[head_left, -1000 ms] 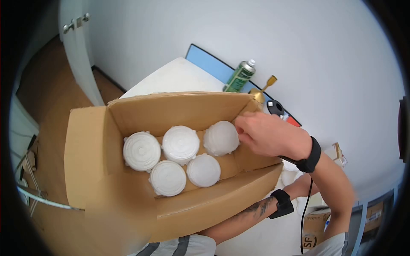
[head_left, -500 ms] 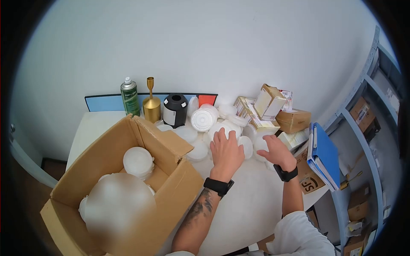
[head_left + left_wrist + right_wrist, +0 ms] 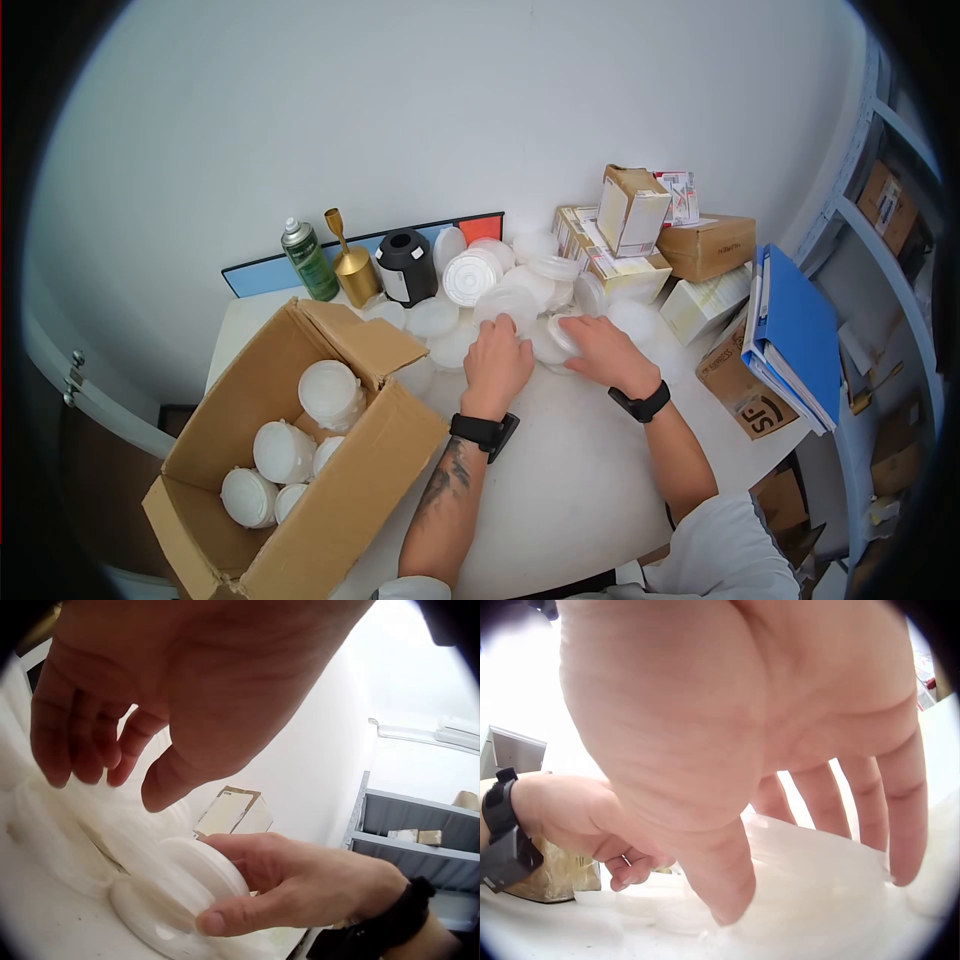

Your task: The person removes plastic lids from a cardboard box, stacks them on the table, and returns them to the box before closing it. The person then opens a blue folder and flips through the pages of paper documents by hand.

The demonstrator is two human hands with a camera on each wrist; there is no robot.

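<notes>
Many translucent round plastic tubs lie in a heap at the back of the white table. My right hand (image 3: 605, 355) holds one round plastic tub (image 3: 563, 336) at the front of the heap, thumb on the near side; the left wrist view shows the tub (image 3: 208, 871) between thumb and fingers. My left hand (image 3: 495, 362) is beside it, fingers loosely bent over a flat round tub (image 3: 506, 303); in the left wrist view these fingers (image 3: 97, 750) hold nothing. At the left, an open cardboard box (image 3: 345, 490) contains several lidded white tubs (image 3: 284, 452).
Behind the heap are a black canister (image 3: 407, 268), a gold candlestick (image 3: 356, 272) and a green spray can (image 3: 310, 262). Small cartons (image 3: 632, 215) are stacked at the back right, near a blue binder (image 3: 795, 335). Grey shelving (image 3: 880, 235) borders the right side.
The head view has swung from the box to the table. My right hand has left a tub in the box, spread over the heap, then moved left and gripped a tub. The left hand came down slightly.
</notes>
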